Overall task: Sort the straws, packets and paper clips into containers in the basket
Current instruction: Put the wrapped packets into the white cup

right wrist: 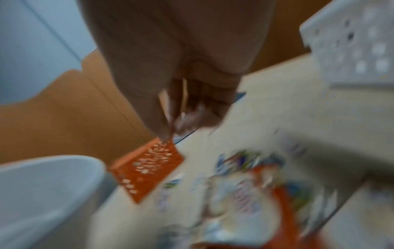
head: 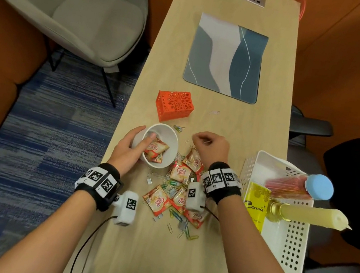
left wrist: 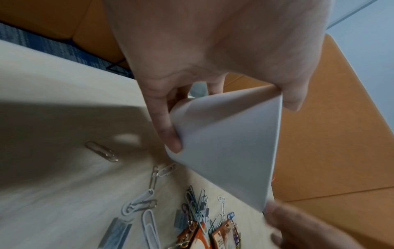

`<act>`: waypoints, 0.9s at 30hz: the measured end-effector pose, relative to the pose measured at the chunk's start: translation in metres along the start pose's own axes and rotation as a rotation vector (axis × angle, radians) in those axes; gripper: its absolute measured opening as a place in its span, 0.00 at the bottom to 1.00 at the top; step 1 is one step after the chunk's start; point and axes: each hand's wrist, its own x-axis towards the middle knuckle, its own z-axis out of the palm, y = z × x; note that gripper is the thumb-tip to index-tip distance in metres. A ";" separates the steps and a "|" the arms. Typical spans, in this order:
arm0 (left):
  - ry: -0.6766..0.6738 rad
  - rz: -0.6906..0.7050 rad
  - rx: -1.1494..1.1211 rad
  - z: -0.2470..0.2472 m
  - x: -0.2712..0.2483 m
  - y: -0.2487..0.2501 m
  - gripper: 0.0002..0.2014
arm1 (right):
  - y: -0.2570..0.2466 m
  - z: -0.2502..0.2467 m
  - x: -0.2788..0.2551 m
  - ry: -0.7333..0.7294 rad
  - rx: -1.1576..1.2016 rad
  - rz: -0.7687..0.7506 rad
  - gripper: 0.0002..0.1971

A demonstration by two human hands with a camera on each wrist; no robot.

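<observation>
My left hand grips a white paper cup at the table's left edge, thumb inside the rim, fingers round the outside. The cup is tilted and holds a few creamer packets. More packets and coloured paper clips lie heaped between my wrists. My right hand hovers above the heap's far end, its curled fingers pinching something thin, seemingly paper clips. The right wrist view is blurred; my right hand shows curled fingers. An orange perforated container lies on its side beyond the cup.
A white basket at the right edge holds a blue-lidded jar of red straws, a yellow can and a candle. Loose clips lie near a blue-grey mat. A grey chair stands left.
</observation>
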 end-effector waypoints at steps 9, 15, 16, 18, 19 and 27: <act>0.050 -0.075 -0.080 -0.003 -0.013 0.000 0.22 | 0.036 0.003 0.004 -0.261 -0.540 0.042 0.20; 0.051 -0.088 -0.110 -0.007 -0.024 -0.002 0.26 | 0.030 -0.023 0.000 -0.261 -0.206 0.147 0.10; 0.049 -0.088 -0.114 -0.008 -0.026 -0.003 0.29 | 0.027 -0.024 -0.004 -0.302 -0.141 0.170 0.13; 0.048 -0.088 -0.117 -0.008 -0.031 -0.002 0.33 | 0.021 -0.015 -0.013 -0.455 -0.149 0.162 0.21; 0.048 -0.080 -0.118 -0.008 -0.034 -0.001 0.31 | 0.018 -0.006 -0.019 -0.513 -0.240 0.142 0.25; 0.050 -0.043 -0.096 -0.021 -0.058 -0.005 0.30 | 0.019 0.021 -0.045 -0.397 -0.579 -0.001 0.16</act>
